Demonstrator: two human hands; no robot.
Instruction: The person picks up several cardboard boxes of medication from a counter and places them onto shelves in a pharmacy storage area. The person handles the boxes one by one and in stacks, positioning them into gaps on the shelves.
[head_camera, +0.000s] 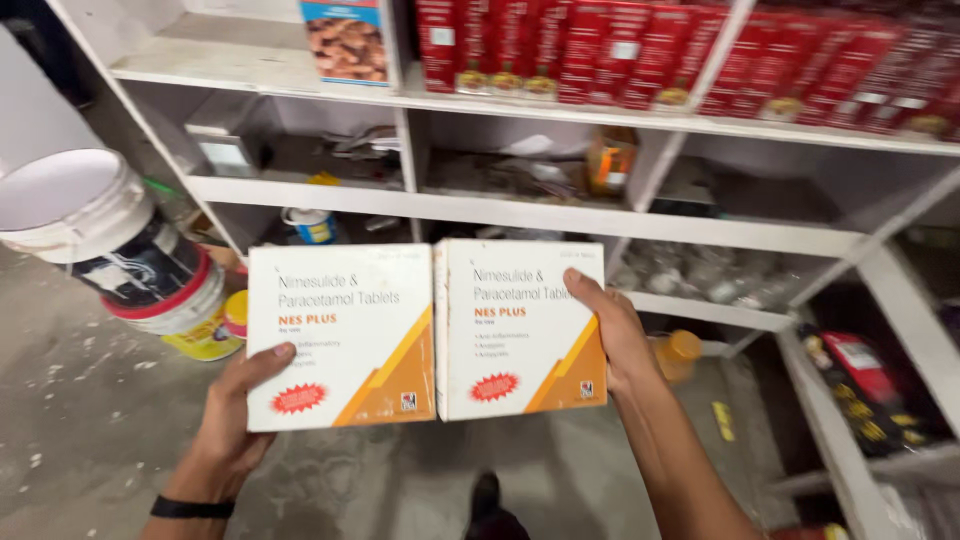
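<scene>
Fingers (272, 357) mostly hidden behind two boxes (430, 335).

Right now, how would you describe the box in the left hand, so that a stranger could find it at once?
Start at the white shelving unit with red cartons on top. In front of it, two alike white-and-orange boxes are held side by side. The left hand grips the box nearer the white bucket; the right hand holds its twin.
</scene>
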